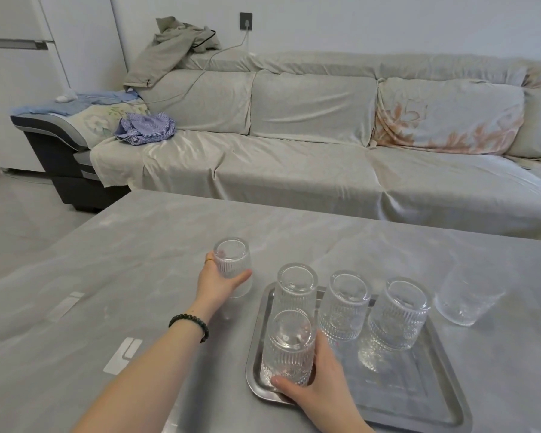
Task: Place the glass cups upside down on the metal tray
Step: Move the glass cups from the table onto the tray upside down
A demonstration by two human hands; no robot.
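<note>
A metal tray (419, 401) lies on the grey table, near its front edge. Three ribbed glass cups stand upside down along the tray's far side: one on the left (295, 292), one in the middle (344, 304), one on the right (397, 314). My right hand (322, 392) grips a fourth inverted cup (289, 345) at the tray's near left corner. My left hand (219, 282) holds another inverted cup (233, 260) above the table, left of the tray. One more glass cup (466, 295) stands upright on the table, right of the tray.
The grey table (138, 276) stretches left and back from the tray. A covered sofa (325, 145) with clothes on its left end runs behind the table. A white fridge (16, 73) stands at far left.
</note>
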